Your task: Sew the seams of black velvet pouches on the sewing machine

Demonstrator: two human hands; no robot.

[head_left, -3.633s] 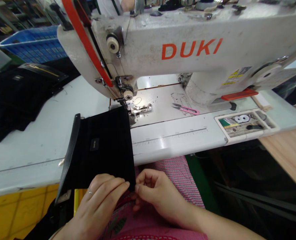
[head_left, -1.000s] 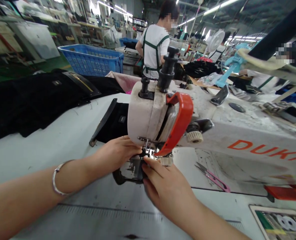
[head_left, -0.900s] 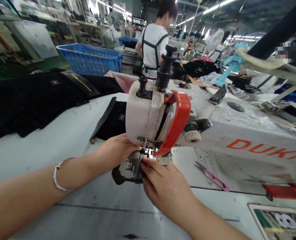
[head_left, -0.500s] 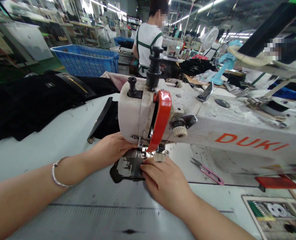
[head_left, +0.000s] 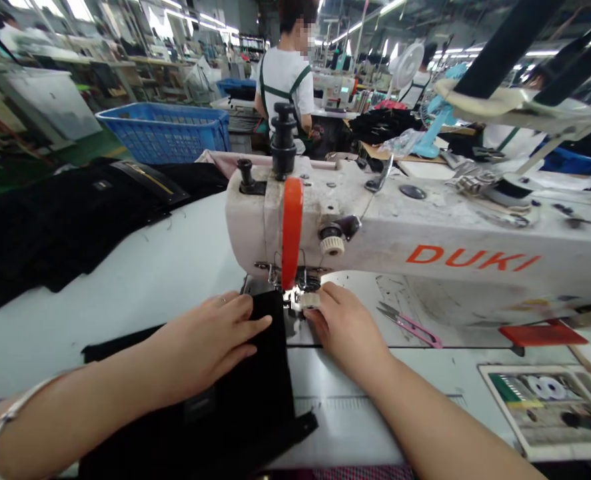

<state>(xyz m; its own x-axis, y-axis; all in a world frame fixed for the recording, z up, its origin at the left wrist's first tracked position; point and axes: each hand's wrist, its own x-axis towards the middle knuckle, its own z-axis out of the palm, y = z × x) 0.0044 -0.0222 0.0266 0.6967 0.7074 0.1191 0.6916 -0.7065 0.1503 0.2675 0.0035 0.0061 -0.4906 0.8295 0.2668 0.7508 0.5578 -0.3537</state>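
Observation:
My left hand (head_left: 208, 343) lies palm down on a piece of black fabric (head_left: 268, 380), its fingers stretched out and a little apart. The fabric's upper right corner is close beside the needle area of a white sewing machine (head_left: 252, 227). A dark strip (head_left: 300, 427) sticks out at the fabric's lower right. Just right of the presser foot (head_left: 291, 305), my right hand (head_left: 348, 327) has its fingers bent and drawn together. Those fingertips are partly behind a pale knob (head_left: 309, 301), and what they pinch is hidden. An orange guard (head_left: 292, 233) hangs over the needle area.
Pink-handled thread snips (head_left: 415, 328) lie right of my right hand. A tray (head_left: 530, 437) with bobbins is set at the lower right. More black fabric (head_left: 65, 220) covers the left table. Beyond are a blue basket (head_left: 168, 137) and a co-worker (head_left: 285, 80).
The black fabric has come from behind the machine head to the front, left of the needle. My left hand has moved back toward me and now rests on it. My right hand stays near the presser foot.

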